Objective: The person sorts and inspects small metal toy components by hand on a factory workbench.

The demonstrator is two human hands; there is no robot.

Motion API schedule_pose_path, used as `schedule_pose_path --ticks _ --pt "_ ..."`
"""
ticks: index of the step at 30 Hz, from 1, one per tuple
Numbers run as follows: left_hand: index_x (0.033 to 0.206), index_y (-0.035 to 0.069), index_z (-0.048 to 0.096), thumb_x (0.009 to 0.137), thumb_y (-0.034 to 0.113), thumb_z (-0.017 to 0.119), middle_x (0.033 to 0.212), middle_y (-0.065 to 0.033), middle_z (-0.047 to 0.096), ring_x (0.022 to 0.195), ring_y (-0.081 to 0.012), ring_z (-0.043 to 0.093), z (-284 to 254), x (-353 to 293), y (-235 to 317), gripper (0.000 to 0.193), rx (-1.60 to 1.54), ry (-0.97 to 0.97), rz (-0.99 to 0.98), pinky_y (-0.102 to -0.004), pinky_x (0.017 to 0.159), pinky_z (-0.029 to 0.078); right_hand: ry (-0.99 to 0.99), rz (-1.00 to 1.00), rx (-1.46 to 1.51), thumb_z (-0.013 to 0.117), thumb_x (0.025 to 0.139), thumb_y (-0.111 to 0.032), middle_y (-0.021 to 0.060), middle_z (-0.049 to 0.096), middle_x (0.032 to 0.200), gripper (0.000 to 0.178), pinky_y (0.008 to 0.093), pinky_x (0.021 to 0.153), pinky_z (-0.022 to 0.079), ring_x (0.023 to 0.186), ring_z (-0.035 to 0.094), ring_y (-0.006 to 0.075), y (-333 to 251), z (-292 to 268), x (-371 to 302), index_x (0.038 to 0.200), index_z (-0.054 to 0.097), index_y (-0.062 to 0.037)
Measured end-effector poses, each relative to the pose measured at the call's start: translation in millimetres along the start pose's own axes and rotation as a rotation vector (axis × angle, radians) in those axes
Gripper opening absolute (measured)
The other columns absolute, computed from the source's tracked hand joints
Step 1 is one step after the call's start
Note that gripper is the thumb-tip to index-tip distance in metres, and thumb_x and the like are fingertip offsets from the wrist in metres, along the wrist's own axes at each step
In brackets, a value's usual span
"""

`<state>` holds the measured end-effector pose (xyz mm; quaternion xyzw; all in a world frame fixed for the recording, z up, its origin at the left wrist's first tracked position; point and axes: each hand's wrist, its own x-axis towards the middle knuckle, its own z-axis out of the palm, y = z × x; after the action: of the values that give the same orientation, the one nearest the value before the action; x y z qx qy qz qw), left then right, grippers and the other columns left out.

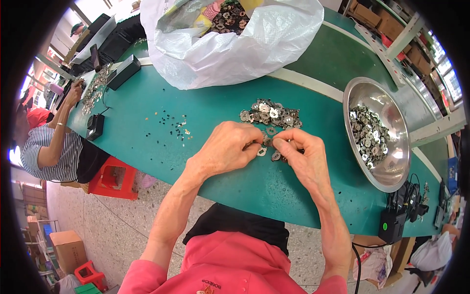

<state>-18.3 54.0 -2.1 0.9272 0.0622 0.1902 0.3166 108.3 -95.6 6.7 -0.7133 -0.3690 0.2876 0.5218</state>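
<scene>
Close together over the green table [220,188], my two hands work beside a heap of small flat metal pieces [274,113], round with cut-outs. My left hand [226,149] is closed, thumb and index finger pinched together. My right hand [304,156] is also closed, with thumb and index finger meeting just across from the left fingertips. What either pinch holds is too small and too covered to make out. Several loose metal pieces lie between and under the fingers, one silver disc [262,152] among them.
A steel bowl [348,100] of similar pieces stands tilted at right. Beyond the heap sits a white woven sack [230,59] holding more parts. Tiny black and gold bits [176,128] lie scattered at left. Black power adapters [391,225] sit near the right edge. Another person [54,152] works at left.
</scene>
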Motion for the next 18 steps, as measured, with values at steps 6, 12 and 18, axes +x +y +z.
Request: schedule_pose_path --ticks 6,12,18 --pt "0.078 -0.001 0.065 0.074 0.007 0.065 0.064 -0.0071 0.060 0.055 -0.0153 0.053 -10 3 9 0.009 -0.310 0.059 -0.296 -0.0310 0.052 0.042 -0.045 0.155 0.270 0.063 0.087 -0.015 -0.0027 0.055 0.059 0.018 0.0209 0.050 0.033 0.052 0.042 0.0032 -8 -5 0 0.086 0.068 0.0021" --pt "0.079 0.000 0.066 0.080 0.007 0.064 0.067 0.0012 0.060 0.054 -0.0017 0.043 -19 3 13 0.006 -0.666 0.055 -0.460 -0.0191 0.044 0.029 -0.062 0.214 0.380 0.069 0.086 -0.022 -0.0052 0.049 0.056 0.021 0.0194 0.043 0.026 0.050 0.038 0.0018 -5 -10 0 0.083 0.066 -0.0006" --pt "0.084 0.000 0.064 0.082 0.008 0.066 0.068 0.0012 0.056 0.052 -0.0012 0.036 -20 2 10 0.009 -0.883 0.001 -0.568 -0.0192 0.043 0.021 -0.096 0.234 0.433 0.069 0.086 -0.023 -0.0049 0.049 0.056 0.021 0.0186 0.042 0.024 0.049 0.038 0.0014 -4 -8 0 0.083 0.065 -0.0017"
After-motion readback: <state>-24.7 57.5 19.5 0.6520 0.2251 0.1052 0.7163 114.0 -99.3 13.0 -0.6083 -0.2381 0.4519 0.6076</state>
